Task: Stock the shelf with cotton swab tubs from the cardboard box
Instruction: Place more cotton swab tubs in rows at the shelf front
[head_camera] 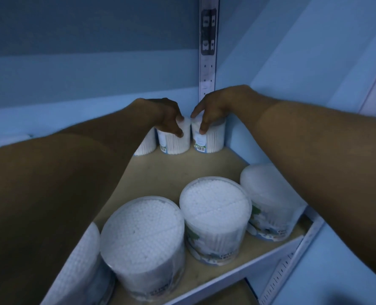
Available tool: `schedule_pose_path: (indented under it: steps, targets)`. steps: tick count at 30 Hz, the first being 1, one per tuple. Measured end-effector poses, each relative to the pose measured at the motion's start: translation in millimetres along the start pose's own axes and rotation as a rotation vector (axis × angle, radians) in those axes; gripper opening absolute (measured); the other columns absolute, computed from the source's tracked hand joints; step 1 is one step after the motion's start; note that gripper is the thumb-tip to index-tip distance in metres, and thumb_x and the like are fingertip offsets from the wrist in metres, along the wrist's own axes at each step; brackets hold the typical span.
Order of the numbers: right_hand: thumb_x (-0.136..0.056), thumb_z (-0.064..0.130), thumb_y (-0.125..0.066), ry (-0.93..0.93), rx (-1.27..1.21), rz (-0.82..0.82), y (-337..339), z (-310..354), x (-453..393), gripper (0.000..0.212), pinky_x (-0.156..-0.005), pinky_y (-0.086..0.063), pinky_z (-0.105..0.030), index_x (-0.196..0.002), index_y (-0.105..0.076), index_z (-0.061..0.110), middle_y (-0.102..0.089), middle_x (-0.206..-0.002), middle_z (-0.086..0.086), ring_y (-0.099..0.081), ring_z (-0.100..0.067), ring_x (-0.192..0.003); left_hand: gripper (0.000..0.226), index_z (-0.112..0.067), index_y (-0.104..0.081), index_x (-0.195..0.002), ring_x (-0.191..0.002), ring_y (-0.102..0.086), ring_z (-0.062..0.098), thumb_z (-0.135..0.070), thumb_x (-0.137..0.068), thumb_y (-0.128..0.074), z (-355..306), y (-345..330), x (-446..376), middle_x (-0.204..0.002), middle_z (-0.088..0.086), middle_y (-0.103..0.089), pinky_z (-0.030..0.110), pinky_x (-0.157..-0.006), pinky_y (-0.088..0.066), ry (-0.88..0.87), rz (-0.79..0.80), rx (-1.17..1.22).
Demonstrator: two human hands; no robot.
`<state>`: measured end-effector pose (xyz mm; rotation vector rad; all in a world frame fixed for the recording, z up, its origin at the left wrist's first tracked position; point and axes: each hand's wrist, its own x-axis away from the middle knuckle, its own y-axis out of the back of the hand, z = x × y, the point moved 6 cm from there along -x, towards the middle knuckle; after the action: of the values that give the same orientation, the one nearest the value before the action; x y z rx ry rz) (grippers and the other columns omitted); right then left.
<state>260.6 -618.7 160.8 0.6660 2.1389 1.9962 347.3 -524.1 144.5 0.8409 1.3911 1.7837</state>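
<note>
Both my arms reach to the back of the shelf [160, 172]. My left hand [168, 116] grips the top of a clear cotton swab tub [175, 142] standing at the back. My right hand [213, 111] grips the top of the neighbouring tub [211, 139] in the back right corner. The two tubs stand upright, side by side and nearly touching. A third back tub [146, 145] is partly hidden by my left arm. Several more tubs stand in a front row [215, 214]. The cardboard box is out of view.
A metal upright with slots [208, 51] runs up the back corner. The shelf's side wall [281, 84] closes the right. Bare wooden board lies between the back and front rows. The front rail [248, 267] edges the shelf; a lower shelf shows beneath.
</note>
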Motion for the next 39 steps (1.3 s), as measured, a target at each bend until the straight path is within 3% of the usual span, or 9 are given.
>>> schedule_pose_path:
  steps: [9,19,23,29,31,34,39]
  targets:
    - [-0.082,0.052,-0.075,-0.028,0.008,0.0,-6.6,4.2,30.8,0.074,-0.116,-0.033,-0.042,-0.148,-0.044,0.041,-0.035,-0.159,0.005,-0.036,-0.023,-0.144,0.073,-0.026,-0.044,-0.148,-0.132,-0.048,0.025,-0.059,-0.086,-0.064,-14.3,1.8,35.8,-0.147,0.002,-0.049,0.036,-0.108,-0.039,-0.008,0.017,0.035]
    - [-0.08,0.055,-0.076,0.011,-0.056,0.034,-15.9,10.6,66.2,0.073,-0.109,-0.04,-0.034,-0.146,-0.049,0.04,-0.044,-0.152,0.009,-0.046,-0.019,-0.134,0.069,-0.023,-0.045,-0.147,-0.129,-0.051,0.025,-0.055,-0.089,-0.061,-31.5,3.3,75.5,-0.144,0.003,-0.052,0.036,-0.107,-0.043,-0.019,0.059,0.038]
    - [-0.082,0.056,-0.071,0.028,-0.11,0.027,-19.1,14.0,80.2,0.06,-0.104,-0.044,-0.031,-0.139,-0.056,0.043,-0.054,-0.144,0.012,-0.054,-0.016,-0.123,0.067,-0.023,-0.048,-0.145,-0.126,-0.053,0.026,-0.056,-0.088,-0.06,-37.1,2.2,87.7,-0.141,0.004,-0.054,0.04,-0.106,-0.045,-0.038,0.087,0.011]
    - [-0.082,0.05,-0.075,0.023,-0.14,0.039,-15.6,15.4,91.5,0.061,-0.104,-0.045,-0.031,-0.139,-0.057,0.04,-0.054,-0.142,0.01,-0.054,-0.017,-0.122,0.068,-0.025,-0.047,-0.146,-0.127,-0.053,0.025,-0.058,-0.088,-0.059,-39.0,5.7,97.9,-0.142,0.002,-0.054,0.036,-0.105,-0.044,-0.035,0.123,0.034]
    - [-0.082,0.049,-0.077,0.018,-0.144,0.034,-13.4,16.5,92.4,0.061,-0.094,-0.047,-0.028,-0.139,-0.057,0.041,-0.053,-0.143,0.01,-0.054,-0.016,-0.118,0.068,-0.027,-0.046,-0.147,-0.129,-0.051,0.024,-0.057,-0.087,-0.06,-37.0,7.2,98.5,-0.145,0.0,-0.052,0.036,-0.106,-0.042,-0.018,0.13,0.07]
    - [-0.083,0.045,-0.077,0.016,-0.15,0.028,-12.4,16.4,92.9,0.061,-0.065,-0.039,-0.022,-0.14,-0.055,0.039,-0.049,-0.144,0.008,-0.046,-0.014,-0.106,0.068,-0.03,-0.047,-0.145,-0.131,-0.049,0.023,-0.056,-0.085,-0.065,-33.8,8.6,98.5,-0.147,-0.002,-0.049,0.036,-0.109,-0.04,-0.005,0.11,0.114]
    - [-0.081,0.041,-0.081,0.035,-0.157,0.042,-10.1,14.4,90.9,0.061,-0.058,-0.038,-0.02,-0.137,-0.056,0.039,-0.046,-0.142,0.007,-0.046,-0.015,-0.106,0.069,-0.026,-0.052,-0.142,-0.124,-0.054,0.023,-0.053,-0.082,-0.071,-32.3,8.9,99.2,-0.143,-0.002,-0.053,0.036,-0.104,-0.048,0.004,0.107,0.218]
